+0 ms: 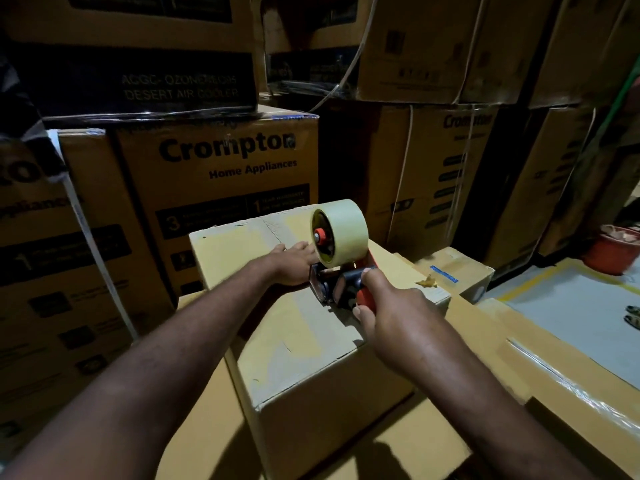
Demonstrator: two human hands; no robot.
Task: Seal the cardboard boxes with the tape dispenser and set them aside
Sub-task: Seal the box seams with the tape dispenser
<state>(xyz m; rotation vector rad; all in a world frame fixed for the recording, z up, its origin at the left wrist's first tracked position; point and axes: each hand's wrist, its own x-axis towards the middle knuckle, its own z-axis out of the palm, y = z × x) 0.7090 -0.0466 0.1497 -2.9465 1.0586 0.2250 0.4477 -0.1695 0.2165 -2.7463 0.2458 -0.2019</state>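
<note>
Your right hand (391, 306) is gripping the tape dispenser (341, 268) by its red handle, fingers curled round it, on the cardboard box (311, 358) top. Your left hand (294, 265), just left of the dispenser, is pressing flat, fingers straight.

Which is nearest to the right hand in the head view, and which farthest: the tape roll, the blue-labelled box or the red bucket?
1. The tape roll, on the tape dispenser that the right hand grips, just ahead of it.
2. The blue-labelled box, behind and to the right.
3. The red bucket, at the far right edge.
</note>
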